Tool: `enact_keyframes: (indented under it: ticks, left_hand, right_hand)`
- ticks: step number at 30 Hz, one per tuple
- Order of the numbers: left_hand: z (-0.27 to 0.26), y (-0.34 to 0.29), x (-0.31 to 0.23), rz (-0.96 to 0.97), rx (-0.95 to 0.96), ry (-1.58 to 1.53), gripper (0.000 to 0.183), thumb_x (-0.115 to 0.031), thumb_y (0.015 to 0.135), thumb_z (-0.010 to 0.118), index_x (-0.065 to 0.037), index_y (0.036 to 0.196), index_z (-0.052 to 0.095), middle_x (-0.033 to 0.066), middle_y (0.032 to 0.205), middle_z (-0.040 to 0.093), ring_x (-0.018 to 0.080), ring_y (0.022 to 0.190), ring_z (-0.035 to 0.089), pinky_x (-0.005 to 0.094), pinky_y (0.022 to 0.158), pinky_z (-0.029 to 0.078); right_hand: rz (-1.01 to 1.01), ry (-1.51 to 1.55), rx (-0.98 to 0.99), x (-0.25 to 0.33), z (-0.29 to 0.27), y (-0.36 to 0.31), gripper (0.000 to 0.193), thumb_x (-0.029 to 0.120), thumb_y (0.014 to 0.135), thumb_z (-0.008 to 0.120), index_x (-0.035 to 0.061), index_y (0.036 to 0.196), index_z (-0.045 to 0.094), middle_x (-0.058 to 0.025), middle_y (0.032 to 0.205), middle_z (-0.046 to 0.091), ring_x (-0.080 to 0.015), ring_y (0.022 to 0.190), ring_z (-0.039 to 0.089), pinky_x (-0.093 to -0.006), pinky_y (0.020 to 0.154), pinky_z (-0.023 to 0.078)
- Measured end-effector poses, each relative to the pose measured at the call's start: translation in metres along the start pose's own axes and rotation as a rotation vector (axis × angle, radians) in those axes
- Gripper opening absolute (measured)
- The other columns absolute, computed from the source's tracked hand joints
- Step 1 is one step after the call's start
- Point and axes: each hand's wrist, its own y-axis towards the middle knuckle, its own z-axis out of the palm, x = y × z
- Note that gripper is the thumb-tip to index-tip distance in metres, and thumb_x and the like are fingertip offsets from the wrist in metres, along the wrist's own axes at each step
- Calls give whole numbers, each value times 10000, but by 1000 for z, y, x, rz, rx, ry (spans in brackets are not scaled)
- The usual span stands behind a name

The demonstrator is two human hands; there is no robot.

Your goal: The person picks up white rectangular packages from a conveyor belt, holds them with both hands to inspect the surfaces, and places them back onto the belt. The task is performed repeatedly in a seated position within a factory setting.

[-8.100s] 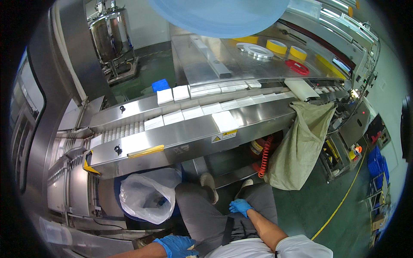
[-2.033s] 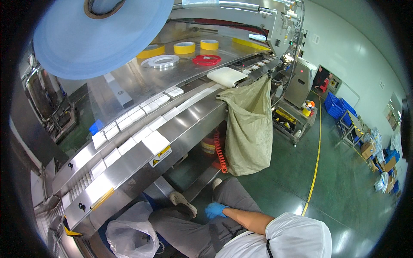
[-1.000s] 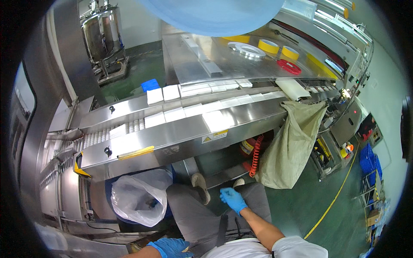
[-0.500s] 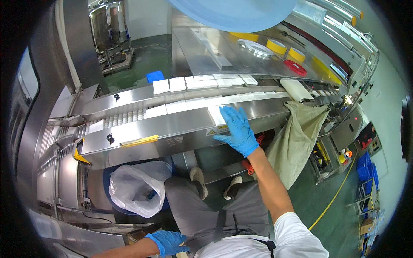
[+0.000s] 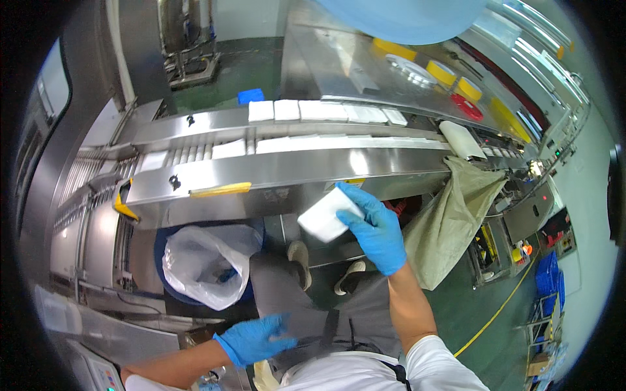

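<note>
A white pad [image 5: 325, 216] is up in the air in front of the near edge of the steel conveyor [image 5: 306, 167], held at a tilt. The right hand [image 5: 375, 229], gloved in blue, has it pinched between thumb and fingers. The left hand [image 5: 255, 339] (a little blurred) is half open and empty, low over the person's lap. 1 row of white pieces [image 5: 339, 143] runs along the conveyor, another row [image 5: 319, 111] along its far edge. Under the near edge, toward its left end, stands a blue bin [image 5: 160, 260] with a clear liner [image 5: 189, 260]; a green cloth sack [image 5: 447, 221] hangs toward the right end. On the steel table [image 5: 319, 68] beyond lie yellow rolls [image 5: 441, 73] and 1 red ring [image 5: 456, 103].
</note>
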Motion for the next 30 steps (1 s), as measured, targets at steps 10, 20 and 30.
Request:
enact_keyframes:
  ticks: [10,20,30]
  left_hand:
    - [-14,-10,-18,183,-457,-1068,584,-78,842,745,-1,1328,430,135,1244,558,187,1116,571,341,954,507]
    - [-13,-3,-7,153,-676,-1135,250,-118,900,705,-16,1109,613,82,1019,663,127,922,630,258,805,536]
    - [-15,0,-3,133,-619,-1156,281,-66,907,671,16,1162,583,115,1084,649,170,979,641,309,859,553]
  right_hand:
    - [313,436,338,28,62,-65,454,105,937,644,38,1368,521,-53,1361,568,-124,1144,556,-268,973,467]
    - [393,485,282,23,78,-85,491,139,922,674,61,1381,515,-94,1316,591,-140,1111,592,-298,940,496]
    - [-8,-98,281,42,84,-95,611,-4,831,737,9,1388,487,-124,1264,630,-176,1100,626,-294,935,511]
